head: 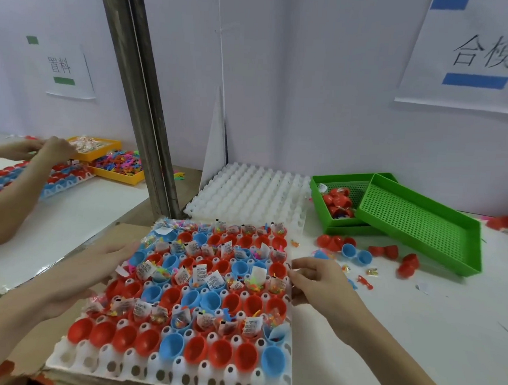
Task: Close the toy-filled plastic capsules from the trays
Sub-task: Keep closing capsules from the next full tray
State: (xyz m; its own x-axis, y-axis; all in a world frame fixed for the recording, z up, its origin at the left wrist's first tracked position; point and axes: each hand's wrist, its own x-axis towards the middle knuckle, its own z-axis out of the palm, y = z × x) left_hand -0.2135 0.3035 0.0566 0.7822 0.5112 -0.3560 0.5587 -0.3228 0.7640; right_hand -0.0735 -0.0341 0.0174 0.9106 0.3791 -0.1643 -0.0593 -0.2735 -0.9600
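Capsules (183,280), red and blue open halves, seated in rows in a white tray (137,365) at the near middle of the table (416,333). Alternate rows stuffed with small toys and folded paper slips; print on the slips too small to read. Rows between them bare cups.

Left hand (95,272) laid against the tray's left edge, fingers long and loosely together, fingertips blurred among the capsules; whether touching a capsule or only the tray cannot be told. Right hand (316,281) at the tray's right edge, fingers curled, thumb and forefinger pinching something tiny and dark, too small to identify.

Behind, a second white tray (247,192) with nothing in its cups. To the right, two green baskets (421,224), one tilted across the other; lower one holding red closed capsules, partly hidden under the upper. Loose capsule halves (358,253), red and blue, scattered just in front of the baskets.

On the wall, upper right, a paper sign (475,53) reading 合模, cut off by the frame edge. Upper left, a smaller sign (68,70) reading 置料.

Far left, beyond a metal post (139,104), another person's hands (46,149) blurred over a tray of capsules, next to yellow bins (107,161) of coloured toys.
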